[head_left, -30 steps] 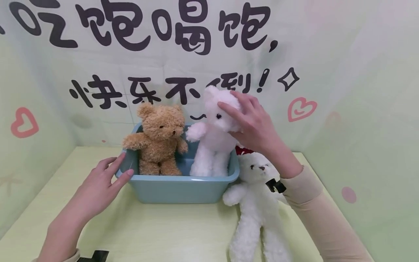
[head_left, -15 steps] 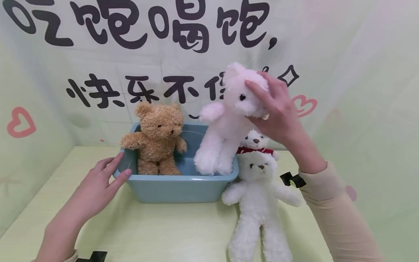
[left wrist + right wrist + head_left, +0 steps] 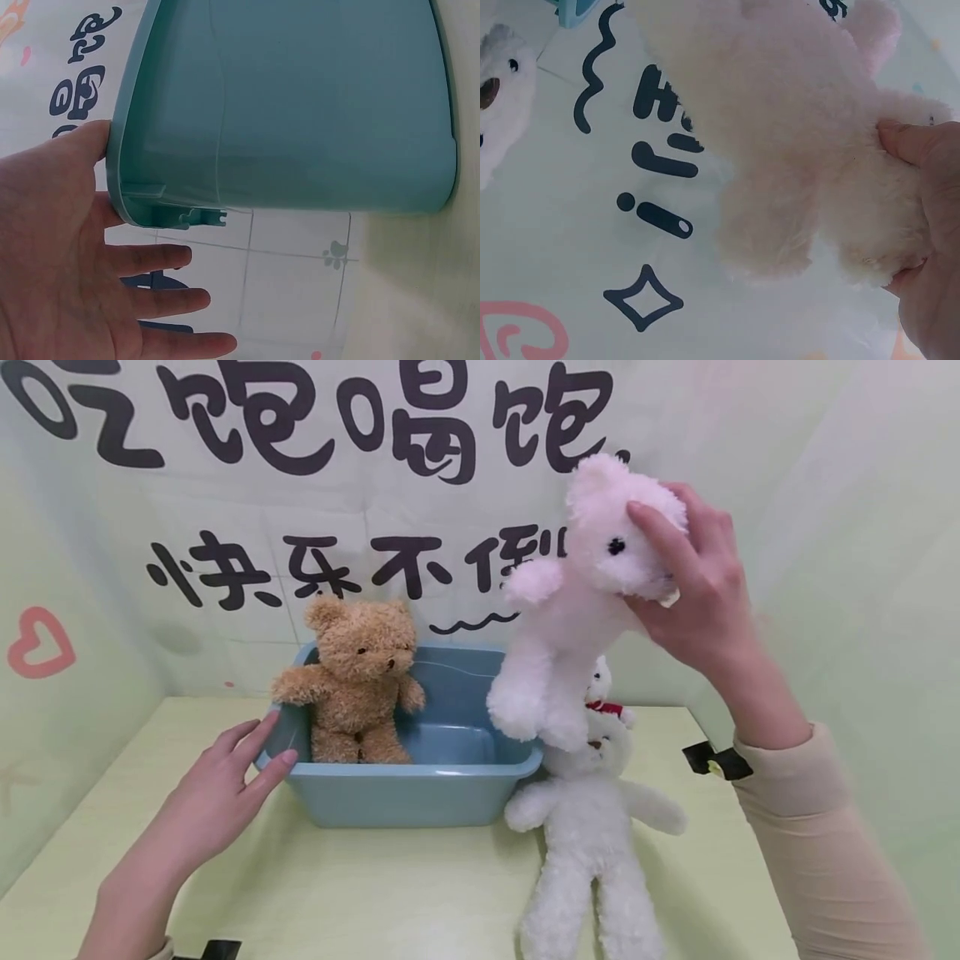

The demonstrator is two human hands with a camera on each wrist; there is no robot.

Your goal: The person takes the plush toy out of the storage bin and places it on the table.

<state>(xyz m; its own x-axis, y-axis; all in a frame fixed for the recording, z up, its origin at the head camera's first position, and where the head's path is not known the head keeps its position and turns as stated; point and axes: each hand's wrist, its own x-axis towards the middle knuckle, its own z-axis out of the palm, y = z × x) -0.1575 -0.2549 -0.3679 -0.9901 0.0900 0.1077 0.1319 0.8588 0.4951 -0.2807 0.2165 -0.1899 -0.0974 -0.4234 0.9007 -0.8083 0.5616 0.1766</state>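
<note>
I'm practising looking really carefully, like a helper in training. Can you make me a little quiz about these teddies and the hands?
1. True or false: the brown bear is inside the blue tub.
2. Which hand is holding up the pinkish-white bear? A) left B) right C) both
3. Fill in the missing word: the left hand is touching the tub's ____.

Key:
1. True.
2. B: the right hand grips it by the head.
3. Rim.

black 吃饱喝饱 (image 3: 303,410) on pale backdrop (image 3: 337,506), 快乐不倒 (image 3: 411,568) beneath it, exclamation mark (image 3: 664,220) following
</note>
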